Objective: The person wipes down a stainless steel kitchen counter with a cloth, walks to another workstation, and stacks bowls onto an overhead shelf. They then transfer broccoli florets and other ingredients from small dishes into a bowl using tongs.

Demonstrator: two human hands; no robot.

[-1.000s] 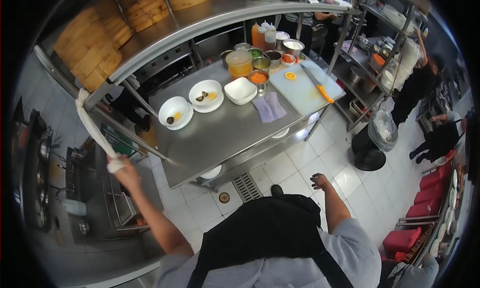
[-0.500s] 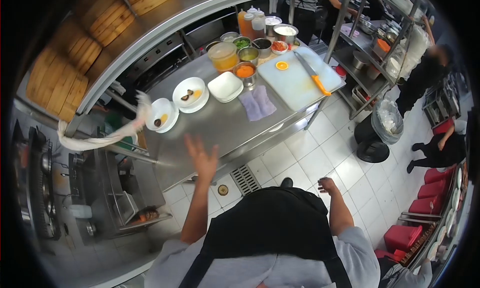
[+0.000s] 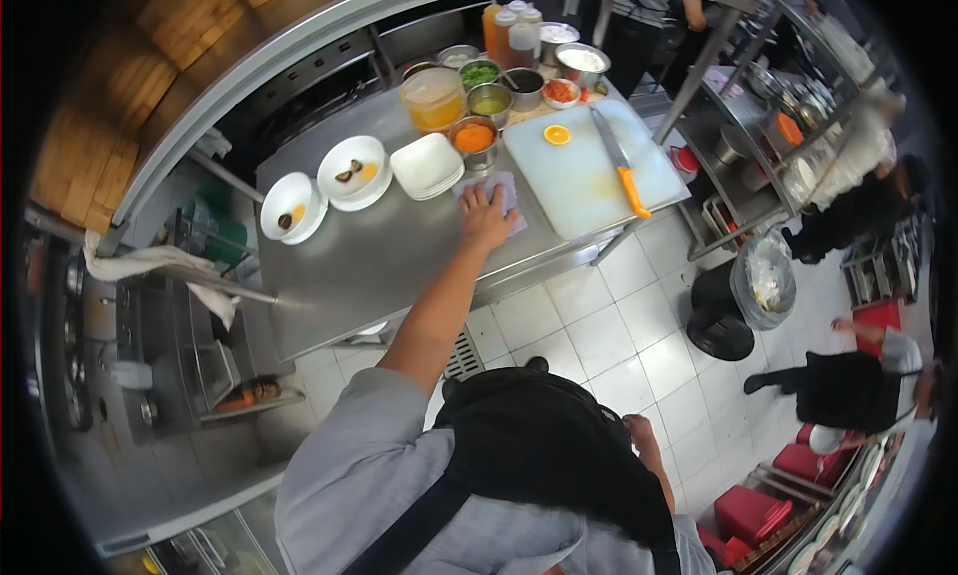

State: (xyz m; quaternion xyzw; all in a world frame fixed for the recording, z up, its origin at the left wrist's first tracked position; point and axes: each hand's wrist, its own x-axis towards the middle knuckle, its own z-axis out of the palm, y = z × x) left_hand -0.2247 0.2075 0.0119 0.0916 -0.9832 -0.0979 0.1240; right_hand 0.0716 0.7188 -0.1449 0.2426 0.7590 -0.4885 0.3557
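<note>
I see the purple cloth (image 3: 507, 187) on the counter (image 3: 344, 271), just beside the cutting board (image 3: 579, 186). My left grip (image 3: 485, 222) lies over it, fingers apart; my right grip (image 3: 640, 432) hangs beside the black apron (image 3: 539, 445), its state I cannot tell.

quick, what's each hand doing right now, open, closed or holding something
Left hand: open, fingers spread on the cloth.
Right hand: low beside the apron, partly hidden; open or closed cannot be told.
</note>
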